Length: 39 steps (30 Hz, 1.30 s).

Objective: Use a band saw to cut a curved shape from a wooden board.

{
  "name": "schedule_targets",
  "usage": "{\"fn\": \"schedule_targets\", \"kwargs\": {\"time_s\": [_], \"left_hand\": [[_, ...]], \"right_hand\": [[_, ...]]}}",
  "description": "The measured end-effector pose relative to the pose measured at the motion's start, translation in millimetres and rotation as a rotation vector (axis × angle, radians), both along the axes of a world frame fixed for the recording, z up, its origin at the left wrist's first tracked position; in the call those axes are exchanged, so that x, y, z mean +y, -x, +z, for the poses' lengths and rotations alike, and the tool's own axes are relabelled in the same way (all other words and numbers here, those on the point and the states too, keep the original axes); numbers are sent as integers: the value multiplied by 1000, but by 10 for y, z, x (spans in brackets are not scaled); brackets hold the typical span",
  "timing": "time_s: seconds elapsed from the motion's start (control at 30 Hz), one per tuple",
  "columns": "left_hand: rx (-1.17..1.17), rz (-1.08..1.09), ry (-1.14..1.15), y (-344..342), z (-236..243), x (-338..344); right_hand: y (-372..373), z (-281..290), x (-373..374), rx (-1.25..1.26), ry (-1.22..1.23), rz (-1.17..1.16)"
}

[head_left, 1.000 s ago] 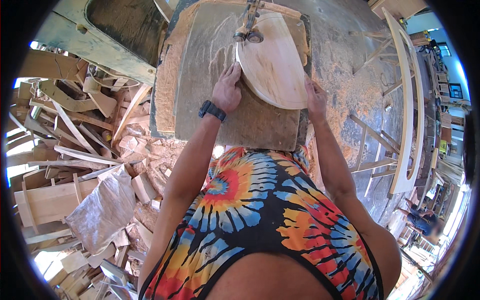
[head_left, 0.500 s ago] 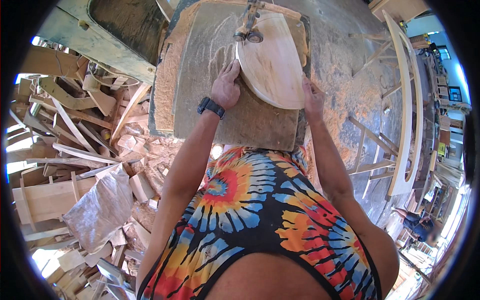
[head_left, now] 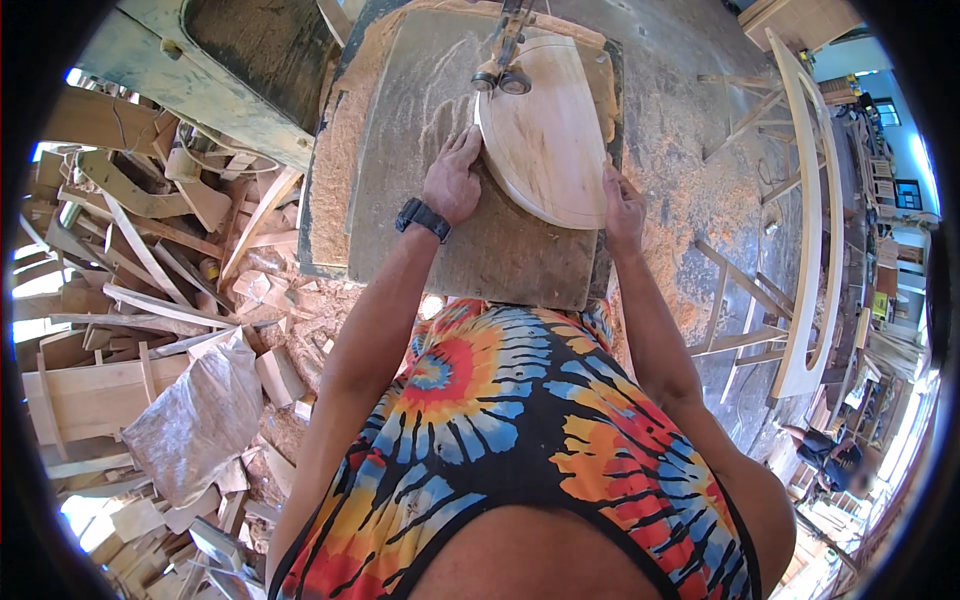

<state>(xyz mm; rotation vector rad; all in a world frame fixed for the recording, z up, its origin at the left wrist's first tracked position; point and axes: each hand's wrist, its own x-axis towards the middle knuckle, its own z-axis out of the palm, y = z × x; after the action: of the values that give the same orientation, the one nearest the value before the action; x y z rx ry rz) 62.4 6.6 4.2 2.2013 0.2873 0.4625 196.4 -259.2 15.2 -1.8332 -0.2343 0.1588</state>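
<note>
A pale rounded wooden board [head_left: 545,135] lies on the dusty saw table [head_left: 420,190], its far edge against the saw's blade guide [head_left: 503,70]. My left hand [head_left: 455,180], with a black watch on the wrist, presses its fingers against the board's left edge. On the opposite side my right hand [head_left: 622,205] grips the board's lower right edge. Sawdust covers the table around the board.
A heap of wood offcuts [head_left: 150,250] and a grey sack [head_left: 200,420] fill the floor to the left. Curved wooden frames [head_left: 810,220] stand on the sawdust-covered floor at the right. Another person [head_left: 825,455] crouches at the far right.
The board has turned slightly on the table, and both hands have shifted with it along its edges.
</note>
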Motion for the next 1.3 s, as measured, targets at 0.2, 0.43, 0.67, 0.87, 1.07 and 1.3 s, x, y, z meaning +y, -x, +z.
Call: {"fn": "schedule_targets", "kwargs": {"time_s": [0.2,0.43,0.67,0.87,1.07,1.3], "left_hand": [[28,12,-19,-14,46,10],[17,6,-40,-43,-31,52],[-13,8,-63,-87,-30,65],[-1,20,-33,-96,-11,80],[0,18,-49,-122,-9,113],[20,13,-59,-145,-10,154]], "right_hand": [[6,-11,5,17,45,-16],[130,132,100,51,29,-56],[88,-14,47,33,64,-60],[121,-82,88,64,-26,-72],[98,-197,76,36,-53,-56],[157,-77,129,61,-24,-50]]}}
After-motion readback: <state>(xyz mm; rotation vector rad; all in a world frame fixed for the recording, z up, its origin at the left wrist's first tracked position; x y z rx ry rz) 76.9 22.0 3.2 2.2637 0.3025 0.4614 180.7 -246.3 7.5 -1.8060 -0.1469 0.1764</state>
